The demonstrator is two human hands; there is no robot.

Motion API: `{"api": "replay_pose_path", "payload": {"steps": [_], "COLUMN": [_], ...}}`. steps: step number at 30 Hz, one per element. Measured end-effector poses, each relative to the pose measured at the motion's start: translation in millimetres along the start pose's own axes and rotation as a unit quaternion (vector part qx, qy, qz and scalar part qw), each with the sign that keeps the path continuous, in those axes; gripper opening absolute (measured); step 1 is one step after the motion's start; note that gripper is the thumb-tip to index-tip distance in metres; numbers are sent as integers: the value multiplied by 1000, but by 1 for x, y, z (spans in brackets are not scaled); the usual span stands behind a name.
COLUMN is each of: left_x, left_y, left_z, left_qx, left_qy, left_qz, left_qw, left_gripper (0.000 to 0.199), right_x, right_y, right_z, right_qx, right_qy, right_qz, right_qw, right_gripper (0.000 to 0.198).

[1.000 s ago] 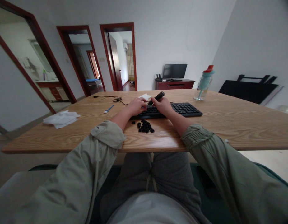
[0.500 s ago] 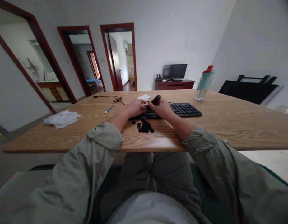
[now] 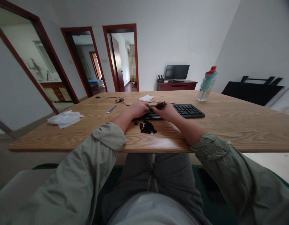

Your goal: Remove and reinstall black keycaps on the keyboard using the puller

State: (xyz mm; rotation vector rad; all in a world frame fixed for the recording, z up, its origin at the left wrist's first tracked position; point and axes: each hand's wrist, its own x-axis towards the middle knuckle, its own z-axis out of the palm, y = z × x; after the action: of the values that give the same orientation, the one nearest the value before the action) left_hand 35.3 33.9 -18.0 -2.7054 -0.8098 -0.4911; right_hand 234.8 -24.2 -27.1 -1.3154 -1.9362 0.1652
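A black keyboard (image 3: pixel 188 110) lies on the wooden table in front of me. My left hand (image 3: pixel 139 109) grips it at the left part, fingers bent over the keys. In my right hand (image 3: pixel 167 111) is a black-handled tool (image 3: pixel 161 105), held low over the keys close to my left fingertips. The tool's working end is hidden by my fingers. On the near side of the keyboard lies a small pile of loose black keycaps (image 3: pixel 148 127). A single keycap (image 3: pixel 135 123) sits just left of the pile.
A small blue-and-white brush (image 3: pixel 111 109) and crumpled white tissues (image 3: pixel 65 118) lie to the left. Another tissue (image 3: pixel 146 97) is behind the keyboard, near its coiled cable (image 3: pixel 120 100). At the back right stands a clear drinking bottle (image 3: pixel 205 87). The table (image 3: pixel 219 134) ends close to my body.
My right hand has lowered the black-handled tool from a raised tilt to a flatter position over the keys. My left hand stays on the keyboard. The whole view has shifted slightly.
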Motion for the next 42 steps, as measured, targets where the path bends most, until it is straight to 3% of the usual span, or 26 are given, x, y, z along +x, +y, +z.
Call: {"api": "replay_pose_path", "payload": {"steps": [3, 7, 11, 19, 24, 32, 37, 42], "left_x": [1, 2, 8, 15, 15, 25, 25, 28], "left_y": [-2, -4, -5, -7, -9, -1, -3, -8], "left_z": [0, 1, 3, 6, 9, 9, 14, 24], "left_qx": [-5, -28, -87, -127, -147, -104, -132, -134], "left_qy": [0, 16, 8, -32, -9, 33, 56, 58], "left_qz": [-8, -85, -64, -86, -119, -142, -201, -232], "left_qw": [1000, 996, 994, 988, 982, 984, 969, 962], "left_gripper": [14, 34, 44, 40, 33, 33, 33, 30], "right_x": [2, 4, 7, 26, 39, 45, 36, 32], "right_y": [6, 7, 4, 11, 11, 27, 31, 20], "right_z": [-1, -5, -11, -7, 6, 19, 29, 35], "right_qx": [58, 106, 98, 97, 155, 143, 17, -94], "right_qy": [-13, -42, -48, -47, -23, -3, -36, -84], "right_qz": [38, 43, 19, 2, -1, -6, 32, 15], "right_qw": [997, 992, 994, 994, 988, 990, 999, 992], "right_gripper": [25, 23, 24, 21, 27, 25, 26, 29]}}
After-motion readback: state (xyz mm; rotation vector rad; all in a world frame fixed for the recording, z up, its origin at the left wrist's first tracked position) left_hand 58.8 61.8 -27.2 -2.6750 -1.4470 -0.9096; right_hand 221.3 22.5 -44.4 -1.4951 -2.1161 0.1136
